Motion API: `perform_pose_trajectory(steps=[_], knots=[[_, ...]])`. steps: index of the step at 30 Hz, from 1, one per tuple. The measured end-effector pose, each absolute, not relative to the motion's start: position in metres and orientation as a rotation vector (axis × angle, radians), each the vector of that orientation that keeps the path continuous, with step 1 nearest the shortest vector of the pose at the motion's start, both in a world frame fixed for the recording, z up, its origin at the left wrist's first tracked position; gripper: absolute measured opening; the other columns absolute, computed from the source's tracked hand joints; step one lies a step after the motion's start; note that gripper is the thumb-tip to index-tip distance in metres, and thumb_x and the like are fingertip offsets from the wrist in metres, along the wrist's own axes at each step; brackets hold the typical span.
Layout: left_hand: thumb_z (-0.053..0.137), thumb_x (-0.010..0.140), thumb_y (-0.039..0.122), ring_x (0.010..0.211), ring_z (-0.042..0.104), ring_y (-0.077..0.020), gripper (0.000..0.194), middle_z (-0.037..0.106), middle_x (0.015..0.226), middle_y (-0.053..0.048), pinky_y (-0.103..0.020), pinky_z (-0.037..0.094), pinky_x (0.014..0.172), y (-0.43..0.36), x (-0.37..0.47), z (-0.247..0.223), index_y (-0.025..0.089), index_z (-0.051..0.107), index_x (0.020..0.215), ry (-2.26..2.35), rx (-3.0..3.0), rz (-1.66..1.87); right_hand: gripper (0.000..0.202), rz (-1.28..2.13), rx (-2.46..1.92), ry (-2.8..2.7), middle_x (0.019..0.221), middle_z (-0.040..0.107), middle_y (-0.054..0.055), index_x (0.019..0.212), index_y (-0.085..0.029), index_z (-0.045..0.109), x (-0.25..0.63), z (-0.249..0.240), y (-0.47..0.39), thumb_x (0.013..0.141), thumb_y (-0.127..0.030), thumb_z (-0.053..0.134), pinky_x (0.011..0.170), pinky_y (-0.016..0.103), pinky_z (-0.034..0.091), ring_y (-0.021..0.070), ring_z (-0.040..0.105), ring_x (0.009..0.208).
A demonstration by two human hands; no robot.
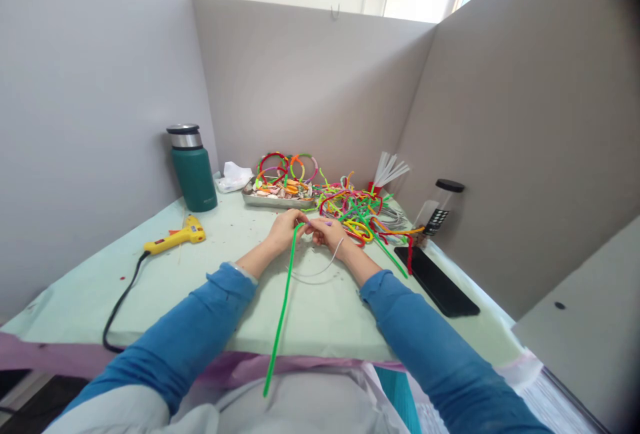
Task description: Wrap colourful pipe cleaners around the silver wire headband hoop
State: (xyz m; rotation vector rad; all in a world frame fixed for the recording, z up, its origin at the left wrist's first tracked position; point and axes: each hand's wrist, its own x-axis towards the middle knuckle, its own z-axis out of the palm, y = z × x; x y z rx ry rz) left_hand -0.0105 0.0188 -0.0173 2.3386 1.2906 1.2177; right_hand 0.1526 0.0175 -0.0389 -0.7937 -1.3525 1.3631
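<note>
Leaving the yellow glue gun on the counter, out of the way; pinching in the left hand the green pipe cleaner by its top, length dangling; gripping a purple piece in the right hand, probably for steadiness, near tangled pipe cleaners.

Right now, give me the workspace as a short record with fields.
left hand: at the top end of a green pipe cleaner
right hand: beside it, a bit of purple at its fingers
wire: thin loop below the right hand
left side: yellow glue gun, green bottle
back: metal tray
right side: black phone
</note>
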Motion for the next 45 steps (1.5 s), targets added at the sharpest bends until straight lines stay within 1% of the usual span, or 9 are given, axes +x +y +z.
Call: perform_pose_trajectory(steps=[3, 8, 12, 20, 25, 31, 34, 41, 45], knots=[[0.065, 0.071, 0.027, 0.067, 0.056, -0.0136, 0.014, 0.063, 0.075, -0.002, -0.023, 0.044, 0.063, 0.0217, -0.0101, -0.0200, 0.017, 0.061, 0.080, 1.229, 2.187, 1.220, 0.034, 1.356, -0.789, -1.362, 0.066, 0.067, 0.004, 0.075, -0.014, 0.067, 0.1532, -0.0384, 0.0173, 0.066, -0.045, 0.072, 0.042, 0.020, 0.040, 0.0067, 0.050, 0.044], [0.069, 0.067, 0.040, 0.051, 0.048, -0.0090, 0.031, 0.060, 0.068, 0.000, -0.021, 0.039, 0.047, 0.0204, -0.0089, -0.0194, 0.016, 0.057, 0.082, 1.087, 1.949, 1.166, 0.030, 1.397, -0.786, -1.327, 0.066, 0.066, 0.002, 0.075, -0.014, 0.066, 0.1546, -0.0370, 0.0175, 0.066, -0.042, 0.071, 0.040, 0.019, 0.037, 0.0065, 0.050, 0.043], [0.072, 0.062, 0.044, 0.049, 0.047, -0.0079, 0.037, 0.058, 0.065, 0.002, -0.019, 0.037, 0.044, 0.0177, -0.0088, -0.0158, 0.016, 0.056, 0.079, 1.045, 1.926, 1.142, 0.029, 1.413, -0.797, -1.319, 0.064, 0.066, 0.002, 0.072, -0.014, 0.064, 0.1545, -0.0364, 0.0180, 0.065, -0.041, 0.072, 0.039, 0.019, 0.033, 0.0059, 0.048, 0.041], [0.073, 0.062, 0.040, 0.045, 0.048, -0.0087, 0.029, 0.055, 0.052, 0.003, -0.021, 0.038, 0.047, 0.0188, -0.0116, -0.0153, 0.016, 0.060, 0.072, 1.142, 1.981, 1.167, 0.027, 1.352, -0.827, -1.390, 0.064, 0.064, 0.001, 0.070, -0.014, 0.063, 0.1531, -0.0377, 0.0162, 0.068, -0.040, 0.068, 0.040, 0.019, 0.033, 0.0055, 0.048, 0.041], [0.072, 0.065, 0.041, 0.044, 0.048, -0.0090, 0.029, 0.053, 0.049, 0.003, -0.021, 0.037, 0.045, 0.0215, -0.0117, -0.0196, 0.016, 0.061, 0.072, 1.084, 1.888, 1.167, 0.026, 1.369, -0.826, -1.411, 0.062, 0.063, 0.000, 0.068, -0.015, 0.062, 0.1537, -0.0388, 0.0169, 0.068, -0.040, 0.067, 0.040, 0.019, 0.034, 0.0061, 0.049, 0.042], [0.073, 0.063, 0.036, 0.052, 0.054, -0.0105, 0.029, 0.062, 0.062, 0.000, -0.022, 0.046, 0.048, 0.0174, -0.0098, -0.0127, 0.013, 0.065, 0.079, 1.030, 1.760, 1.126, 0.027, 1.339, -0.848, -1.330, 0.064, 0.065, 0.000, 0.073, -0.015, 0.062, 0.1553, -0.0393, 0.0203, 0.067, -0.041, 0.068, 0.039, 0.019, 0.032, 0.0056, 0.048, 0.040], [0.073, 0.063, 0.033, 0.055, 0.056, -0.0116, 0.028, 0.061, 0.061, 0.000, -0.023, 0.049, 0.049, 0.0178, -0.0098, -0.0112, 0.013, 0.065, 0.081, 0.996, 1.729, 1.093, 0.029, 1.326, -0.871, -1.308, 0.065, 0.065, 0.001, 0.072, -0.015, 0.061, 0.1557, -0.0384, 0.0205, 0.066, -0.042, 0.070, 0.038, 0.019, 0.032, 0.0056, 0.048, 0.040], [0.074, 0.062, 0.031, 0.050, 0.056, -0.0104, 0.031, 0.060, 0.063, 0.002, -0.022, 0.047, 0.045, 0.0217, -0.0105, -0.0160, 0.014, 0.060, 0.083, 1.042, 1.786, 1.118, 0.031, 1.325, -0.870, -1.338, 0.065, 0.065, 0.001, 0.073, -0.015, 0.061, 0.1551, -0.0387, 0.0193, 0.066, -0.043, 0.071, 0.038, 0.019, 0.034, 0.0057, 0.049, 0.040], [0.072, 0.064, 0.029, 0.049, 0.056, -0.0109, 0.023, 0.058, 0.058, 0.003, -0.021, 0.045, 0.045, 0.0234, -0.0099, -0.0178, 0.014, 0.060, 0.077, 1.087, 1.851, 1.127, 0.032, 1.309, -0.884, -1.371, 0.065, 0.064, 0.000, 0.075, -0.015, 0.060, 0.1536, -0.0386, 0.0180, 0.068, -0.045, 0.070, 0.037, 0.019, 0.035, 0.0068, 0.051, 0.041]])
